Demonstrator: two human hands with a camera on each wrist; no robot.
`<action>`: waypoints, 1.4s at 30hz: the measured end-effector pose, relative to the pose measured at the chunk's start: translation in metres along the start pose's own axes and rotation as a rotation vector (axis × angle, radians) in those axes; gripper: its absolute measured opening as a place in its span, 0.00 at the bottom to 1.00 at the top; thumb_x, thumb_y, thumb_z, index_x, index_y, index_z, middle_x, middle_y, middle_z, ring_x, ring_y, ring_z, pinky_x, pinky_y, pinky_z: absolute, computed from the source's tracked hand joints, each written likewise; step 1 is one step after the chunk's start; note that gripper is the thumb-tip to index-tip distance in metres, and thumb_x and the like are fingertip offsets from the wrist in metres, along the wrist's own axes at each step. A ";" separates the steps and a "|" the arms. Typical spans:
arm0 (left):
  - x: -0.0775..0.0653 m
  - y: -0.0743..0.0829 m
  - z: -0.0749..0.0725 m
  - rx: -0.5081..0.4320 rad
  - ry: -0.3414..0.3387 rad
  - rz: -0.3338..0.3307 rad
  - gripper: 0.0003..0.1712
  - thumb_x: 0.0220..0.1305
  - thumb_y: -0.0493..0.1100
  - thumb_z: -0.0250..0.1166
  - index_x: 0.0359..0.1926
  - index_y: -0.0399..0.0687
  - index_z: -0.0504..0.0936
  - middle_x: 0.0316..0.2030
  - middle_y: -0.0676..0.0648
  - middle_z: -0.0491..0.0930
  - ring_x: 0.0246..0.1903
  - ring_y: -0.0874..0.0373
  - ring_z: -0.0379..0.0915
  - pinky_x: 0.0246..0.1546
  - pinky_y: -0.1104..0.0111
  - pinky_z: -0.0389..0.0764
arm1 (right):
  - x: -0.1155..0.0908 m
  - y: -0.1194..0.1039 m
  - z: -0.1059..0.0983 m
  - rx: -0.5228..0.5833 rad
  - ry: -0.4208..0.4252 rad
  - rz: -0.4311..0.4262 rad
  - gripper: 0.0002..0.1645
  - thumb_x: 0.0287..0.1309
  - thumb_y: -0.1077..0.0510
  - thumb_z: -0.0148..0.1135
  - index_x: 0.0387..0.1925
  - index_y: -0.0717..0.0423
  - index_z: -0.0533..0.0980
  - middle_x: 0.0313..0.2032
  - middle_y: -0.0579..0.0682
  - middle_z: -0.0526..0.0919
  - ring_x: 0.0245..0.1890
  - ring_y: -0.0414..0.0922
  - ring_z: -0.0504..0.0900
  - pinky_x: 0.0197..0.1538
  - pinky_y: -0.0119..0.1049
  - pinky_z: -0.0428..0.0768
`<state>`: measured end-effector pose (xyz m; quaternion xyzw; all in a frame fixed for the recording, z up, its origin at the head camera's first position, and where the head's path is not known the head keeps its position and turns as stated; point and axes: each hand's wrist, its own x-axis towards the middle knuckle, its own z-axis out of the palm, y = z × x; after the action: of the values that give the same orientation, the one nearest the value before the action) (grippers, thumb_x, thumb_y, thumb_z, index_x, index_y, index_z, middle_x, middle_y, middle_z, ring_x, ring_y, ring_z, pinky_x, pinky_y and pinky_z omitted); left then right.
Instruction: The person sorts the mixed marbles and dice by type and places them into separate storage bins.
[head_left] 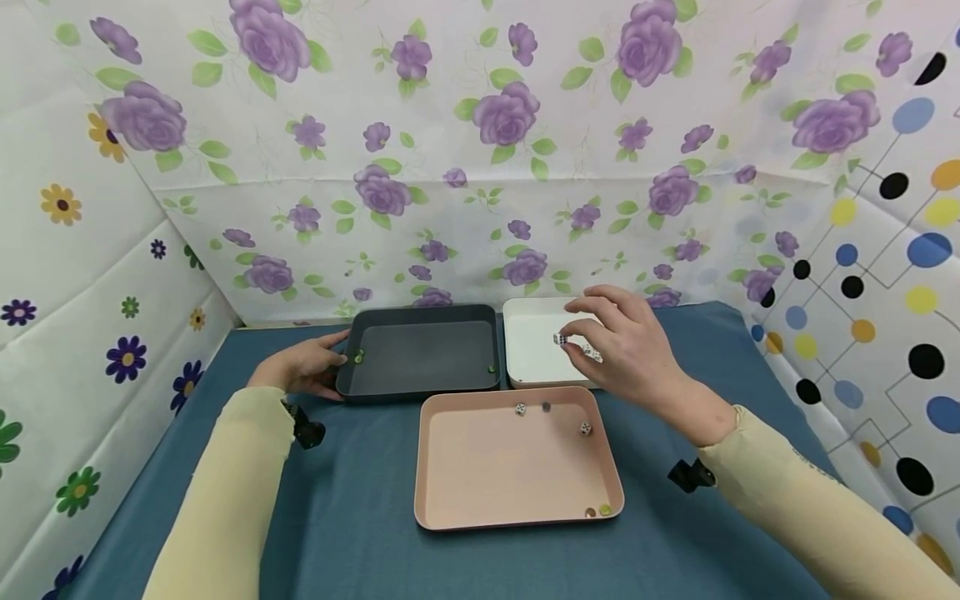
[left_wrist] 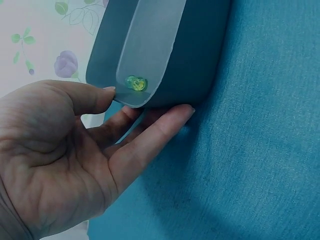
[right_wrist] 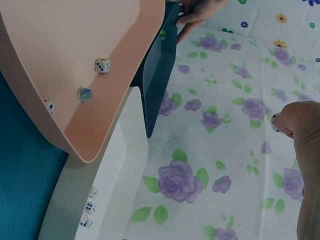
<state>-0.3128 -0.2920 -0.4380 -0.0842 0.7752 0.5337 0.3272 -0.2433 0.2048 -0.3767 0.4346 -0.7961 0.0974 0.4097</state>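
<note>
My right hand (head_left: 630,350) pinches a white die (head_left: 560,339) between thumb and fingertips above the white tray (head_left: 536,333). Several dice lie in that tray, such as one die (right_wrist: 90,207) in the right wrist view. On the left, my left hand (head_left: 303,367) grips the near-left corner of the dark grey tray (head_left: 420,396), its thumb at the rim and its fingers against the outer wall. Inside that corner lie green glass marbles (left_wrist: 136,83); another green marble (head_left: 491,368) sits at the right end.
In front stands a pink tray (head_left: 510,483) holding a die (head_left: 521,409), a second die (head_left: 586,428), a clear marble (head_left: 546,407), a yellow-green marble (head_left: 605,509) and a brownish marble (head_left: 590,512). A blue cloth (head_left: 345,517) covers the table; flowered sheets (head_left: 450,125) hang behind.
</note>
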 end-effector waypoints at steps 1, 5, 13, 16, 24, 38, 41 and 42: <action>0.000 0.000 0.000 0.003 0.000 0.001 0.41 0.84 0.38 0.41 0.82 0.66 0.28 0.77 0.26 0.44 0.66 0.29 0.64 0.48 0.44 0.84 | 0.000 0.000 0.000 0.003 -0.002 0.006 0.12 0.51 0.59 0.79 0.37 0.54 0.83 0.51 0.58 0.82 0.59 0.62 0.75 0.61 0.57 0.75; 0.001 0.001 0.002 0.017 0.010 0.002 0.41 0.84 0.38 0.41 0.82 0.66 0.28 0.77 0.26 0.44 0.67 0.29 0.64 0.48 0.45 0.85 | 0.000 0.006 0.003 0.020 -0.014 0.049 0.10 0.52 0.59 0.78 0.36 0.54 0.85 0.50 0.58 0.83 0.60 0.62 0.74 0.62 0.57 0.73; 0.004 0.000 0.002 0.016 0.022 0.006 0.40 0.84 0.37 0.41 0.82 0.66 0.29 0.76 0.26 0.48 0.66 0.30 0.65 0.47 0.45 0.85 | -0.005 0.025 0.017 0.026 -0.035 0.130 0.09 0.51 0.60 0.78 0.35 0.55 0.85 0.49 0.58 0.83 0.59 0.61 0.74 0.64 0.56 0.73; 0.004 0.000 0.002 0.017 0.023 0.007 0.40 0.84 0.37 0.40 0.82 0.66 0.29 0.75 0.25 0.49 0.65 0.30 0.66 0.47 0.45 0.85 | -0.009 0.032 0.022 0.021 -0.043 0.146 0.10 0.50 0.61 0.79 0.35 0.54 0.85 0.48 0.58 0.83 0.58 0.61 0.74 0.63 0.57 0.72; 0.004 -0.001 0.001 0.024 0.029 0.001 0.40 0.84 0.37 0.41 0.82 0.65 0.30 0.73 0.25 0.55 0.62 0.31 0.70 0.46 0.46 0.86 | -0.013 0.045 0.031 0.010 -0.063 0.176 0.07 0.52 0.60 0.77 0.33 0.55 0.85 0.48 0.58 0.83 0.58 0.61 0.73 0.62 0.57 0.72; 0.004 -0.001 0.001 0.016 0.018 0.008 0.40 0.84 0.37 0.40 0.82 0.66 0.28 0.74 0.24 0.51 0.64 0.30 0.67 0.47 0.45 0.85 | -0.032 0.056 0.065 0.000 -0.374 0.353 0.05 0.57 0.54 0.77 0.33 0.49 0.88 0.50 0.54 0.82 0.60 0.57 0.71 0.59 0.59 0.72; 0.003 -0.001 0.003 0.019 0.021 0.006 0.41 0.84 0.37 0.40 0.82 0.66 0.28 0.74 0.24 0.51 0.64 0.29 0.67 0.46 0.45 0.85 | -0.036 0.056 0.072 0.002 -0.424 0.375 0.05 0.58 0.53 0.77 0.33 0.48 0.88 0.50 0.53 0.82 0.60 0.57 0.70 0.58 0.59 0.73; 0.003 -0.001 0.003 0.020 0.023 0.005 0.40 0.84 0.37 0.40 0.82 0.66 0.28 0.74 0.24 0.51 0.64 0.29 0.67 0.46 0.45 0.85 | -0.037 0.056 0.073 0.003 -0.436 0.380 0.05 0.58 0.53 0.77 0.33 0.48 0.88 0.50 0.53 0.82 0.60 0.57 0.70 0.58 0.59 0.73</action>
<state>-0.3130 -0.2892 -0.4409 -0.0851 0.7844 0.5259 0.3176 -0.3177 0.2240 -0.4401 0.2890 -0.9323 0.0779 0.2028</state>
